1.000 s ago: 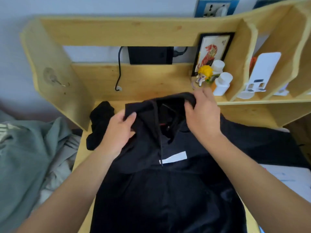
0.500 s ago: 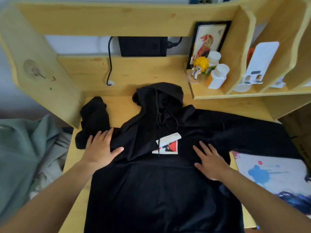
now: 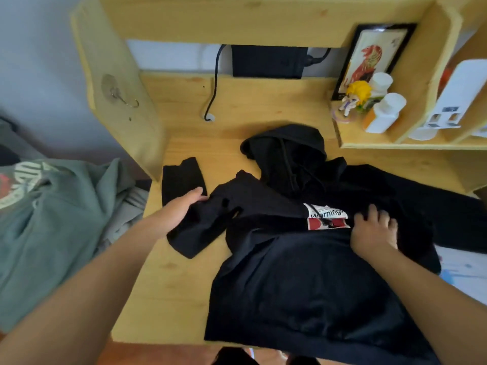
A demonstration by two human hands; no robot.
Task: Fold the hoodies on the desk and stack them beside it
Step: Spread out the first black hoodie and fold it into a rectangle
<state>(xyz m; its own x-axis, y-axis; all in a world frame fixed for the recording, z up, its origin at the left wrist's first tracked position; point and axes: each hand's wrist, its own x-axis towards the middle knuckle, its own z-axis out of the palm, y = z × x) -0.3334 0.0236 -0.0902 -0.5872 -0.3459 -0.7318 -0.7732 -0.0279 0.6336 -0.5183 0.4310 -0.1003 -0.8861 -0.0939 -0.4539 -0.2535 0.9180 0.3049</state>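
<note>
The black hoodie (image 3: pixel 303 272) lies face-up on the wooden surface (image 3: pixel 168 285). The left hand (image 3: pixel 181 209), flat half a second ago, now has its grip around the sleeve; the right hand (image 3: pixel 375 230) presses, fingers bent. Green clothes (image 3: pixel 52 227) lie heaped left.

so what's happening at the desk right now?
A person is folding a black hoodie laid front-up on the wooden desk. The left hand grips the hoodie's left sleeve, bunched near the chest. The right hand presses flat beside the chest print. A green hoodie lies heaped beside the desk.
</note>
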